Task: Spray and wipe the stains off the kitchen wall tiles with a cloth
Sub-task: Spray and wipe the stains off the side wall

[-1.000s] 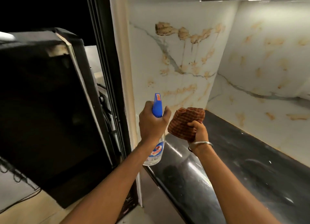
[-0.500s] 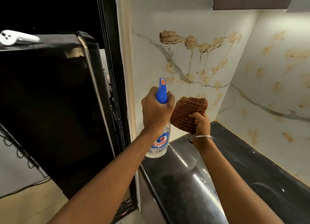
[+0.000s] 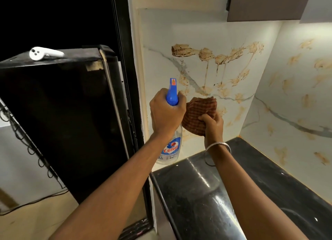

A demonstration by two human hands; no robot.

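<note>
1. Nearest the camera, the dark polished tabletop (image 3: 197, 194) is seen below both forearms. Neither task item is resting on it.
2. The spray bottle (image 3: 171, 149) is held upright in the air by the left hand (image 3: 166, 114). Its fingers (image 3: 181, 103) are curled round the neck, just under the blue trigger head (image 3: 172, 94). Whether the trigger is being pressed cannot be told.
3. The bottle is judged to be rigid clear plastic, fairly light, and likely slippery if wetted. The neck is the recommended point of hold, so that the trigger can be reached.
4. "Colin" can be read on the bottle label. The smaller print beneath it, and an orange sticker on the trigger head, are too small to be read.
5. The cloth (image 3: 199, 112), brown and checked, is bunched just right of the bottle. It is clamped in the curled fingers (image 3: 203, 117) of the right hand (image 3: 213, 126). A metal bangle (image 3: 218, 146) is worn on that wrist.
6. The cloth is judged soft, light and limp. It should be gathered into a pad and gripped from behind, so that a broad face is presented.
7. Farthest off, the white marbled wall tiles (image 3: 197, 33) are marked with brown stains (image 3: 206, 54) and drip lines, above and behind the cloth. Further smears are carried on the right-hand wall. Whether the cloth is touching the tiles cannot be told.
</note>
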